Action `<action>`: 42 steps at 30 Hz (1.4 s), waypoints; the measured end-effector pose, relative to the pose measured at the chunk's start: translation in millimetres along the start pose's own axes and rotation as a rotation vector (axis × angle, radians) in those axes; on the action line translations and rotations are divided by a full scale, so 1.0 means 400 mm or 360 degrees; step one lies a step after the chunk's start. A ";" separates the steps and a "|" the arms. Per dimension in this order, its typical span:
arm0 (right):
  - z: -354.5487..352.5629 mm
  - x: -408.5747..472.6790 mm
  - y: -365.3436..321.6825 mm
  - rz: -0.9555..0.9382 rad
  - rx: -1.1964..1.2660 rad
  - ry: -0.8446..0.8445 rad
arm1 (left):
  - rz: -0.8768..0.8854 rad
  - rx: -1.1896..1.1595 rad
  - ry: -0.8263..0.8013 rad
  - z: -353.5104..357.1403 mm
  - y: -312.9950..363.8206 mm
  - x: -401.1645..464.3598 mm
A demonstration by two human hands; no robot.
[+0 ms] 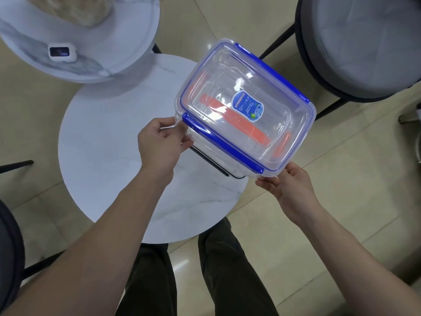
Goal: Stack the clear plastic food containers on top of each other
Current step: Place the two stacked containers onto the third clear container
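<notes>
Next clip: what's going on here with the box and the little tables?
A person is holding a clear plastic container with blue clips in both hands above a round marble table. The left hand grips the corner nearest the table, and the right hand supports the near right corner. Orange clips of another container show through the clear one, whether inside or beneath it is unclear. A small white device sits on the higher round table behind.

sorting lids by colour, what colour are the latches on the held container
Blue latches on the clear container, seen best in the head view.
</notes>
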State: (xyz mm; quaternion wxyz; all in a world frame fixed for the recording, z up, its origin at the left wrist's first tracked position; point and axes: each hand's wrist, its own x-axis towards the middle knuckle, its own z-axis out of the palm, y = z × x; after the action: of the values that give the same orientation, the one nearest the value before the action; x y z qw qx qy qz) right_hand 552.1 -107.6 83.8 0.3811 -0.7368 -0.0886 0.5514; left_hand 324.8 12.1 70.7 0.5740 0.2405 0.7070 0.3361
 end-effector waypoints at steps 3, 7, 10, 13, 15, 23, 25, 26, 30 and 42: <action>0.006 -0.005 0.008 0.0021 0.0015 -0.0027 | 0.0012 0.0012 -0.0004 -0.005 0.005 0.012; 0.011 -0.007 0.012 -0.0014 0.0000 -0.0017 | 0.0038 0.0020 -0.0038 -0.009 0.006 0.020; 0.010 -0.006 0.012 -0.0030 -0.0015 -0.0028 | 0.0035 -0.0012 -0.0042 -0.009 0.001 0.021; 0.007 -0.005 0.014 -0.0036 -0.0008 -0.0052 | 0.0028 -0.0041 -0.0036 -0.008 -0.002 0.023; 0.007 -0.004 0.015 -0.0039 -0.0022 -0.0051 | 0.0026 -0.0031 -0.0036 -0.009 -0.005 0.025; 0.002 -0.002 0.029 0.0012 -0.0031 -0.0027 | -0.0069 -0.0031 -0.0040 -0.022 -0.012 0.028; -0.001 0.000 0.034 0.0023 -0.0030 -0.0039 | -0.0130 -0.0037 -0.0031 -0.027 -0.016 0.030; -0.003 0.000 0.036 0.0030 -0.0021 -0.0046 | -0.0160 -0.0044 -0.0034 -0.029 -0.018 0.032; -0.001 -0.003 0.059 0.0027 0.0034 -0.0067 | -0.0197 -0.0088 -0.0073 -0.036 -0.033 0.033; 0.109 -0.036 0.197 0.0381 0.0300 0.0113 | -0.0354 -0.0134 -0.0048 -0.069 -0.180 0.049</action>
State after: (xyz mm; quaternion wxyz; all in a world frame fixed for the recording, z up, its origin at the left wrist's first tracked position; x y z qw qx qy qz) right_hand 485.5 -150.0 38.2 0.3831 -0.7221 0.0655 0.5724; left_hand 296.7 -26.6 7.0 0.6278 0.1411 0.7059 0.2961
